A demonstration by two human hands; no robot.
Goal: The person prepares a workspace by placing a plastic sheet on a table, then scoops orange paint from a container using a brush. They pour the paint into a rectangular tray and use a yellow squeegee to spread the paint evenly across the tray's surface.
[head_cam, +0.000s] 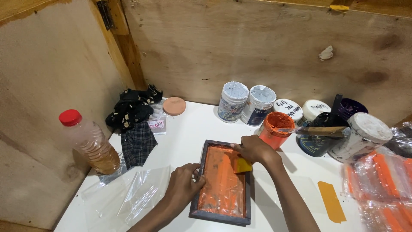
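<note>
head view, left to right: at nine o'clock a red-capped bottle (91, 144) stands clear of the wet work. left hand (182, 185) lies curled over the left rail of the dark screen frame (223, 182) at six o'clock on the white counter (193, 124), seemingly to pin it. right hand (254, 149) pinches a yellow squeegee (242, 165) on the orange ink; its blade edge is hidden. orange ink tub (277, 129) sits open just beside, at one o'clock.
</note>
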